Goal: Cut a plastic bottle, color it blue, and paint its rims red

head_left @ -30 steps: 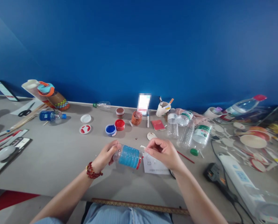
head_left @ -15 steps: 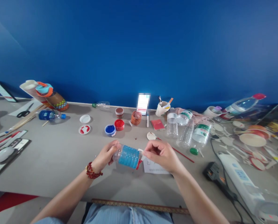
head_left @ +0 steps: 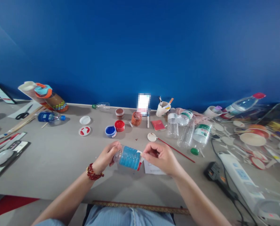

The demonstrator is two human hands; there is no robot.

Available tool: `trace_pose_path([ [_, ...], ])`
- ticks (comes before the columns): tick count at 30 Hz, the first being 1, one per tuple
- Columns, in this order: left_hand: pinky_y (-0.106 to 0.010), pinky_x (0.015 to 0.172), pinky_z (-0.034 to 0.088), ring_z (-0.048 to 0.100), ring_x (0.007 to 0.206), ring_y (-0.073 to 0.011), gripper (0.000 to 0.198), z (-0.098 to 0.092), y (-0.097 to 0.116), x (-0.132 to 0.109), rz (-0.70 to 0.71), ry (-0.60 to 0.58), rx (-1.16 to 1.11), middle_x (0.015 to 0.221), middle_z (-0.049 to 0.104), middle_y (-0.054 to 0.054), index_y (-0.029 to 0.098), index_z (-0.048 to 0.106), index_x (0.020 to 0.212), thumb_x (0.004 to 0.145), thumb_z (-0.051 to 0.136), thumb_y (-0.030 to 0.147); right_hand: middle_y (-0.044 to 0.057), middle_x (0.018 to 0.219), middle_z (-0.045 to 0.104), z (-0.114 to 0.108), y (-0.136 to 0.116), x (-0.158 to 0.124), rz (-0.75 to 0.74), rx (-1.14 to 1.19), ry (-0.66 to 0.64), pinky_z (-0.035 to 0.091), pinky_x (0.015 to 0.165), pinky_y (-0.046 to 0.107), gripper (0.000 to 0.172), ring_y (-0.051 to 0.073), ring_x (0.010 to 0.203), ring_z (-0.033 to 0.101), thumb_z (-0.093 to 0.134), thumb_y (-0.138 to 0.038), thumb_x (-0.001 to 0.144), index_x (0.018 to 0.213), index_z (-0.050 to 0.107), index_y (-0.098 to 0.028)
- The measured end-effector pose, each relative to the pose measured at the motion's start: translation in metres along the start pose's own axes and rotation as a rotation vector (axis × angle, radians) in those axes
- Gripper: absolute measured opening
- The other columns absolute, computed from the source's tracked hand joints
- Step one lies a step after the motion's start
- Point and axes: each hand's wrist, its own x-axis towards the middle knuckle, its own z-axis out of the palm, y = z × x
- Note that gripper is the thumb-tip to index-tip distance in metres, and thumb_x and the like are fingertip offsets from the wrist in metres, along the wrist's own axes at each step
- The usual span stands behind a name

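Note:
Held on its side above the table is a clear plastic bottle (head_left: 129,157) with a blue-coloured body and a bit of red at its right end. My left hand (head_left: 109,154) is closed around the clear left end of the bottle. Thumb and fingers of my right hand (head_left: 159,157) pinch a small white piece (head_left: 139,152) against the right end of the bottle; its exact shape is mostly hidden by the fingertips. Below and behind my right hand lies a printed white card (head_left: 151,169).
Open pots of blue paint (head_left: 111,131) and red paint (head_left: 119,125) stand beyond the bottle. A red-handled paintbrush (head_left: 175,147) rests on a round white disc. At right are a glue gun (head_left: 216,177), a power strip (head_left: 242,175) and several clear bottles. Scissors (head_left: 24,113) lie far left.
My right fingertips have shifted slightly at the bottle's right end, and the white piece shows a little differently. The bottle stays in my left hand. The view has shifted slightly.

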Motion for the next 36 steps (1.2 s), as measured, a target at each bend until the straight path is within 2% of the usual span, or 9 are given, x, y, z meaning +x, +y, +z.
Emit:
trace_pose_path([
  [4, -0.016, 0.031, 0.026, 0.033, 0.034, -0.0065, 0.04, 0.0, -0.001, 0.001, -0.006, 0.006, 0.001, 0.048, 0.041, 0.008, 0.018, 0.055, 0.078, 0.083, 0.052, 0.058, -0.006, 0.051, 0.043, -0.006, -0.005, -0.001, -0.038, -0.03, 0.082, 0.026, 0.047, 0.023, 0.022, 0.009, 0.048, 0.033, 0.066, -0.033, 0.082, 0.065, 0.061, -0.02],
  [10, -0.017, 0.031, 0.027, 0.035, 0.035, -0.0069, 0.041, 0.0, -0.004, 0.003, -0.007, 0.024, 0.002, 0.05, 0.043, 0.008, 0.018, 0.057, 0.08, 0.084, 0.051, 0.059, -0.004, 0.054, 0.047, 0.003, -0.002, -0.007, -0.034, -0.069, -0.028, 0.028, 0.048, 0.023, 0.02, 0.009, 0.05, 0.036, 0.066, -0.032, 0.083, 0.067, 0.064, -0.019],
  [16, -0.017, 0.031, 0.027, 0.035, 0.034, -0.0068, 0.041, -0.001, -0.001, 0.001, -0.006, 0.025, 0.003, 0.05, 0.042, 0.008, 0.018, 0.057, 0.079, 0.083, 0.052, 0.059, -0.005, 0.053, 0.047, -0.002, -0.008, -0.006, -0.087, -0.089, 0.055, 0.029, 0.049, 0.023, 0.021, 0.009, 0.05, 0.037, 0.065, -0.03, 0.083, 0.065, 0.062, -0.019],
  [22, -0.017, 0.031, 0.027, 0.034, 0.034, -0.0068, 0.04, 0.0, 0.0, 0.001, -0.004, 0.024, -0.015, 0.05, 0.042, 0.008, 0.019, 0.056, 0.077, 0.083, 0.053, 0.058, -0.005, 0.054, 0.045, 0.003, -0.005, -0.005, -0.042, -0.067, -0.05, 0.028, 0.048, 0.023, 0.019, 0.009, 0.051, 0.036, 0.067, -0.029, 0.082, 0.067, 0.065, -0.019],
  [27, -0.017, 0.03, 0.026, 0.034, 0.034, -0.0069, 0.043, -0.001, 0.001, 0.002, -0.012, 0.037, -0.027, 0.05, 0.043, 0.008, 0.018, 0.058, 0.08, 0.08, 0.054, 0.061, -0.006, 0.052, 0.044, -0.003, -0.003, 0.002, -0.043, -0.022, 0.066, 0.027, 0.048, 0.023, 0.023, 0.009, 0.049, 0.033, 0.068, -0.034, 0.082, 0.066, 0.061, -0.019],
  [32, -0.017, 0.03, 0.026, 0.034, 0.034, -0.0069, 0.044, -0.002, -0.001, 0.004, -0.01, 0.043, -0.026, 0.049, 0.043, 0.008, 0.017, 0.06, 0.084, 0.081, 0.054, 0.061, -0.006, 0.054, 0.045, -0.003, 0.0, 0.006, -0.014, 0.033, -0.059, 0.027, 0.049, 0.023, 0.021, 0.009, 0.051, 0.035, 0.068, -0.033, 0.081, 0.066, 0.062, -0.019],
  [36, -0.017, 0.03, 0.027, 0.035, 0.034, -0.0066, 0.046, -0.003, -0.003, 0.006, -0.007, 0.049, -0.033, 0.051, 0.044, 0.008, 0.017, 0.059, 0.085, 0.08, 0.055, 0.063, -0.006, 0.056, 0.043, -0.003, 0.004, 0.015, -0.026, 0.054, 0.039, 0.027, 0.051, 0.023, 0.022, 0.008, 0.052, 0.034, 0.069, -0.033, 0.081, 0.067, 0.061, -0.019],
])
